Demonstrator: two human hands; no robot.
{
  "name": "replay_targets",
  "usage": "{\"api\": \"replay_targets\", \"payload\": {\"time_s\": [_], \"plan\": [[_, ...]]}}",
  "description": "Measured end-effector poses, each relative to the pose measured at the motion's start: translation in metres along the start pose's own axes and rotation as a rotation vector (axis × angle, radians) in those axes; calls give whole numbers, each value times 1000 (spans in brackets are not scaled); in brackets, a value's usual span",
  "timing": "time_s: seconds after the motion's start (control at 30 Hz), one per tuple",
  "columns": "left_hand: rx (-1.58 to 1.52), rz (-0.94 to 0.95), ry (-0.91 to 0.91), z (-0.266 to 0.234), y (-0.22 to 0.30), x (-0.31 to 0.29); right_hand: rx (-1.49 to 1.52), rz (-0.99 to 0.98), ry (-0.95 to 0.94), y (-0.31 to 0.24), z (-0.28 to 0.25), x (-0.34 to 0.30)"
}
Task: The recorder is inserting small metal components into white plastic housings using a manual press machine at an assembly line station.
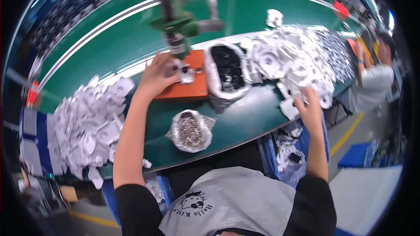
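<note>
My left hand (158, 78) is closed on a white plastic part (187, 77) on an orange fixture block (186, 91). Directly above that part stands the head of a green and grey press (176, 43). My right hand (310, 110) is at the near edge of a big heap of white plastic parts (273, 59), its thumb and fingers curled around a white part (288, 107); the fingers partly hide it. Between my hands are a bag of small black pieces (226, 67) and, nearer me, a bag of small metal pins or screws (191, 131).
Another heap of white parts (94, 126) covers the left end of the green table (236, 124). Small grey pieces (334, 54) lie at the far right, near a seated co-worker (376, 78). Blue bins (284, 166) stand below the table edge. A green conveyor belt (249, 11) runs behind.
</note>
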State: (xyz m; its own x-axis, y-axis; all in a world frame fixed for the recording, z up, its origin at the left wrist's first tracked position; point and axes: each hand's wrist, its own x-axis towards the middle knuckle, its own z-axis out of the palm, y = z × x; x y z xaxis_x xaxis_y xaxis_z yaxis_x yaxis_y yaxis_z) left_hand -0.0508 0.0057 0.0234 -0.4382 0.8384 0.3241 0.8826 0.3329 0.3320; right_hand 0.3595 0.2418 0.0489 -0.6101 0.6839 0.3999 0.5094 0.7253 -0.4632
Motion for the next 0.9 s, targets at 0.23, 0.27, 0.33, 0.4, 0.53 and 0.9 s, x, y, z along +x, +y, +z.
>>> {"api": "replay_targets", "payload": {"time_s": [0.23, 0.27, 0.33, 0.4, 0.53, 0.9], "plan": [[131, -286, -370, -56, 37, 34, 289, 338, 128, 44, 22, -55], [202, -296, -165, -50, 19, 31, 308, 330, 118, 45, 24, -54], [24, -393, 60, -48, -22, 29, 372, 342, 68, 44, 29, -53], [-187, -403, 203, -49, -56, 26, 399, 318, 62, 46, 34, -53], [-380, -406, 245, -57, -73, 5, 371, 391, 25, 47, 33, -59], [226, -982, -138, -125, 42, -194, 258, 722, -112, 62, 40, -65]]}}
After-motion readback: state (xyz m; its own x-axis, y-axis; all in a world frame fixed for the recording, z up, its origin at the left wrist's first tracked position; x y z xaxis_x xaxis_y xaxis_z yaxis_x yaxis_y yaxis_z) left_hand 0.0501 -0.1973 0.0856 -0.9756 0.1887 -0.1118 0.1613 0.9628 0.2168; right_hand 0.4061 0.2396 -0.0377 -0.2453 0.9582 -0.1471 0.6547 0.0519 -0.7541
